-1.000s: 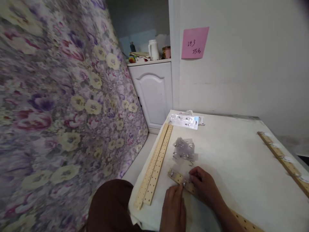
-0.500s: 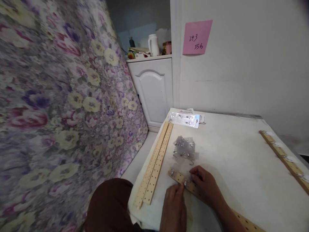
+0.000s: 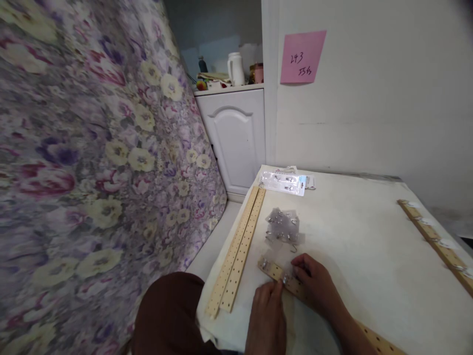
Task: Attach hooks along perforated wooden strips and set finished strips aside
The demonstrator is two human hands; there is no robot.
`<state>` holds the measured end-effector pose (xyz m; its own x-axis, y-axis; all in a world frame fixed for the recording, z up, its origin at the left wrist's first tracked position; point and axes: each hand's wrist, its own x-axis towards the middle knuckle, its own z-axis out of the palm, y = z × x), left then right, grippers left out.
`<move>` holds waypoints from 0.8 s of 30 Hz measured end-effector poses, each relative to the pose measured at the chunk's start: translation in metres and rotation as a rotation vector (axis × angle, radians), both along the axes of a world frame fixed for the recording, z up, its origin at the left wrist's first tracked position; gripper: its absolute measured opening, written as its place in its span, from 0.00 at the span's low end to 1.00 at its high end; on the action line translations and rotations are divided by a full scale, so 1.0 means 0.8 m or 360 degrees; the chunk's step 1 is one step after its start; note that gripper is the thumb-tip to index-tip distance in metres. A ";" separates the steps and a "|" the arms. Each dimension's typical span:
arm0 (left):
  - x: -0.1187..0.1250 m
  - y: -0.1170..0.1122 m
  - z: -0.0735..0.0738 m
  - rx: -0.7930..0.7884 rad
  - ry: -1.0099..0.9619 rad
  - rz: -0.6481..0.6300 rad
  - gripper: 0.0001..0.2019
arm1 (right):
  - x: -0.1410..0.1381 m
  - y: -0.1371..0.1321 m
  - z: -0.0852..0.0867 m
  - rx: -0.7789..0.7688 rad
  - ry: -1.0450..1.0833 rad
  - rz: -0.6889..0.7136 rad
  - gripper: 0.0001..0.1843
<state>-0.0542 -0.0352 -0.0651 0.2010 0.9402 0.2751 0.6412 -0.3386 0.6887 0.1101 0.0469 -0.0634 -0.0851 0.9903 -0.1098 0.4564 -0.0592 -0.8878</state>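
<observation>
A perforated wooden strip [image 3: 272, 270] lies slantwise on the table, with a clear-backed metal hook [image 3: 264, 264] near its far end. Farther along the strip sits another clear-backed hook [image 3: 286, 278], between my two hands. My left hand [image 3: 266, 315] is closed at the strip's near edge, its fingertips touching this hook's lower end. My right hand [image 3: 316, 281] reaches over the strip, thumb and fingers pinched at the hook's transparent backing. What lies under the right palm is hidden. Beyond the hands is a pile of clear-backed hooks [image 3: 284, 227].
Two long perforated strips [image 3: 236, 264] lie along the table's left side. Hook packaging [image 3: 284, 183] rests at the back. Another strip with white-backed hooks [image 3: 430, 235] is at the right edge. A floral curtain [image 3: 111, 172] hangs left; a white cabinet [image 3: 234, 140] stands behind.
The hands stay almost in place at the hook on the strip. My right fingertips shift very slightly over its clear backing. The view moves a few pixels.
</observation>
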 end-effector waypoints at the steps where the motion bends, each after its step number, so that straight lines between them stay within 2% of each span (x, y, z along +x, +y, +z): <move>1: 0.000 0.000 0.000 0.0011 -0.0007 0.0005 0.25 | 0.000 0.000 0.000 0.0002 0.0002 0.0002 0.07; 15: -0.006 0.000 -0.016 0.0100 -0.0094 0.0000 0.27 | 0.001 0.000 -0.001 0.0008 -0.0003 -0.0012 0.07; 24: 0.001 0.001 -0.006 -0.0025 0.0014 0.0057 0.29 | 0.001 0.000 -0.002 0.0028 -0.0026 -0.0013 0.07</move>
<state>-0.0537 -0.0342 -0.0699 0.1692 0.9511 0.2585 0.6588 -0.3042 0.6881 0.1113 0.0471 -0.0651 -0.0756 0.9927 -0.0937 0.4707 -0.0473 -0.8810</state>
